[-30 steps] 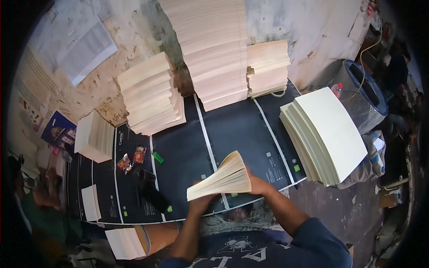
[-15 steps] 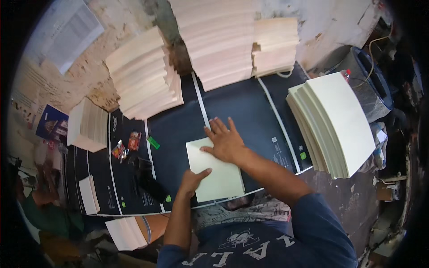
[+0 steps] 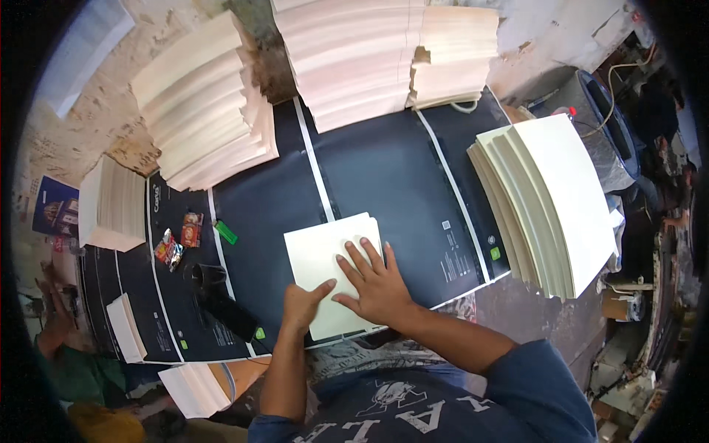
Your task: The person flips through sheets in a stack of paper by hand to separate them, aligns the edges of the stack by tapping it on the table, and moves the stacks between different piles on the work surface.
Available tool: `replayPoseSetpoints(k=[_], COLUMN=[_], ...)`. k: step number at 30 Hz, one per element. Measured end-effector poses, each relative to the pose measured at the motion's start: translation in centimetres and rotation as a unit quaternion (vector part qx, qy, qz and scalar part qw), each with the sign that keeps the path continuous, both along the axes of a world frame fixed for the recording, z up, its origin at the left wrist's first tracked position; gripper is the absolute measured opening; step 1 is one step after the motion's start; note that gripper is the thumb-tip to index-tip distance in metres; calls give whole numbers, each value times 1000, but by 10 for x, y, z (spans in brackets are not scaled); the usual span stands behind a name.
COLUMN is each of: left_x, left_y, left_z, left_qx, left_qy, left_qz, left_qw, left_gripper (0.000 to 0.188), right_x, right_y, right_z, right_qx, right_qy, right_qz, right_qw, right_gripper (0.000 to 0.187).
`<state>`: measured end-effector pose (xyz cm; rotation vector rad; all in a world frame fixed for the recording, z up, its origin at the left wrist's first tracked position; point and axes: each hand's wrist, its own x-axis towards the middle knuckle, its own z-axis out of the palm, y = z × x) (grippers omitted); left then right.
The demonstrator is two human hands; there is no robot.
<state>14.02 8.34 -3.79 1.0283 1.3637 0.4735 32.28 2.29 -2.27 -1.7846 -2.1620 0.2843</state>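
The paper stack [image 3: 317, 251] lies flat on the black table [image 3: 369, 173], near its front edge and close to the person's body. The right hand [image 3: 375, 286] rests palm down on top with its fingers spread and grasping nothing; the left hand [image 3: 304, 304] sits at the left edge, thumb over the top sheet, but its other fingers are hidden, so I cannot tell whether they grip. The sheets could slide out of line if the right palm pushes sideways harder than the left hand steadies; the far right corner already looks slightly stepped. A pull toward the body could also push the near edge over the table's rim. Beyond, the tall pile [image 3: 354, 66] stands between a left pile [image 3: 203, 103] and a shorter pile [image 3: 454, 66], closing off the back of the table. A large pile [image 3: 557, 199] with uneven layers blocks the right side and might slump if an elbow catches it. To the left, a green lighter [image 3: 225, 232], a red packet [image 3: 191, 229], a shiny wrapper [image 3: 169, 249] and a dark object [image 3: 221, 306] clutter the surface.
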Motion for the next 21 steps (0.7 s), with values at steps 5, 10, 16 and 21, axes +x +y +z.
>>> replayPoseSetpoints(k=[5,10,16,21], left_x=[-4,-8,-20,-9], left_y=[-5,-29,-39,-44], left_z=[2,33,41,37], left_qx=[37,178,269,305], left_qy=[20,-45,-204,-233], left_qz=[-20,15,-18,-53], left_qw=[999,983,941,922], left_gripper=[37,39,67,77], right_x=[2,19,49,40], right_y=[-4,8,-20,-31], right_z=[-23,13,44,23], right_qx=[43,-126,-139,-88], right_qy=[166,576,646,551], right_qz=[-125,-182,32,60], right_qw=[977,787,750,828], right_gripper=[81,88,98,109])
